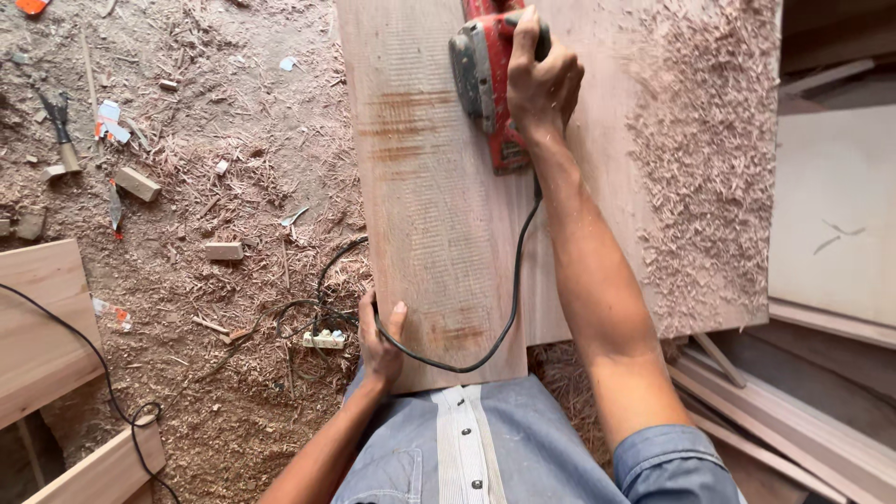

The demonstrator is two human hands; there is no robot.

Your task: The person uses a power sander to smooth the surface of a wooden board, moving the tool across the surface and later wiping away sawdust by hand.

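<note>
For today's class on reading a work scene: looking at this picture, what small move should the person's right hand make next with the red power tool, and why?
Probably draw the tool back along the board toward the body. The right hand holds it at the far end, while rough ripples and reddish marks show nearer, up to where the left hand steadies the edge. The cord lies across that path, so mind it.

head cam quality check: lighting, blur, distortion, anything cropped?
Head view: soft, even daylight, no glare, only faint shadows. Sharp overall; right hand on the red power planer shows slight softness. Wide-angle stretch lengthens the right forearm and bows the plank. The planer's top is cut by the frame edge. Left hand at the plank's near corner is crisp.
</note>
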